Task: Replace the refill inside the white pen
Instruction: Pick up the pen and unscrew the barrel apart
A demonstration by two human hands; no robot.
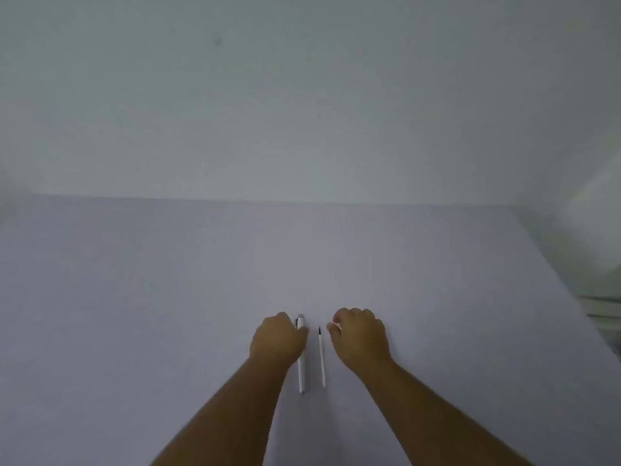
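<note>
1. Head view: a white pen lies lengthwise on a pale lilac table, its clip end pointing away from the person.
2. A thin white refill with a dark tip lies just right of the pen, parallel to it and not touching.
3. The left hand rests knuckles-up with fingers curled under, its thumb side against the pen; whether it grips the pen cannot be told.
4. The right hand sits just right of the refill, fingers loosely curled, holding nothing visible.
</note>
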